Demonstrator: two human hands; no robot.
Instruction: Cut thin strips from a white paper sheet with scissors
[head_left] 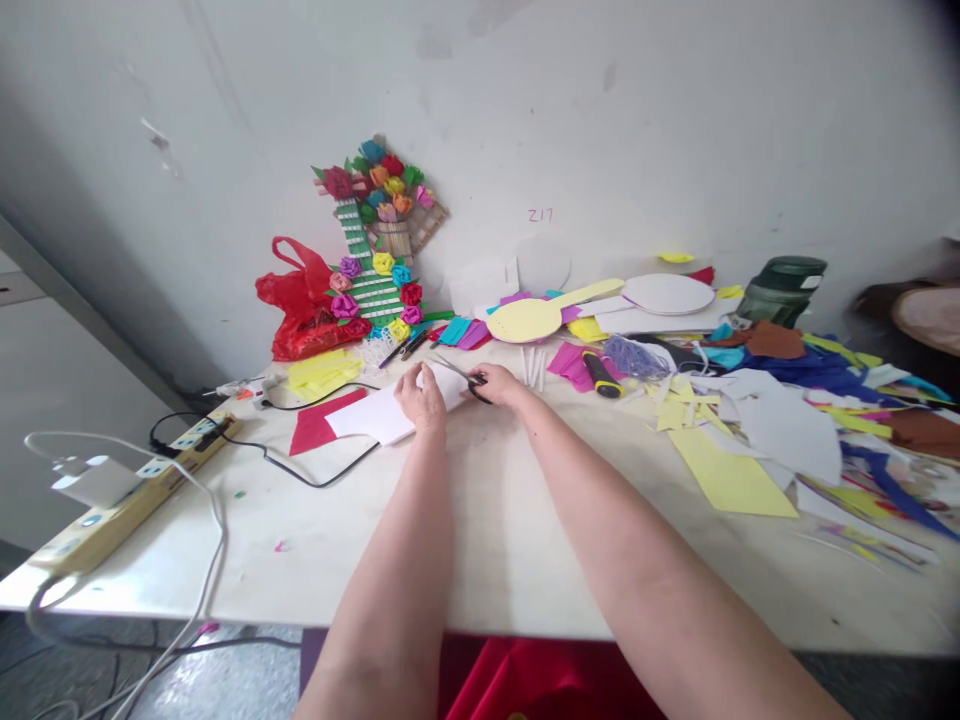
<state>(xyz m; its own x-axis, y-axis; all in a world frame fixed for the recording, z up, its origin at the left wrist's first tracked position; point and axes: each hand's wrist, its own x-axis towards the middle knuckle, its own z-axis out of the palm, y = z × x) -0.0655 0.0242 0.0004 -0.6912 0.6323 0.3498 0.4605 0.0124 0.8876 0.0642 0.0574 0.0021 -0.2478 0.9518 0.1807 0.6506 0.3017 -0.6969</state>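
Near the middle of the table, my left hand (pixel 421 399) grips a piece of white paper (pixel 367 416), its fingers bent over the upper part. Black-handled scissors (pixel 477 383) are in my right hand (pixel 498 386), their blades pointing left toward the top edge of the paper. Whether the blades are apart is too small to tell. Partly under the paper's left side lies a red sheet (pixel 311 428). A black cable (pixel 315 486) runs beneath the white paper's lower corner.
On the left stands a power strip (pixel 112 525) with a white charger (pixel 96 482). Paper-flower guitar craft (pixel 375 290) and a red bag (pixel 292 310) are at the back. A yellow paper shape (pixel 525 320), a utility knife (pixel 602 375), paper scraps (pixel 780 410) and a green bottle (pixel 784 290) lie right.
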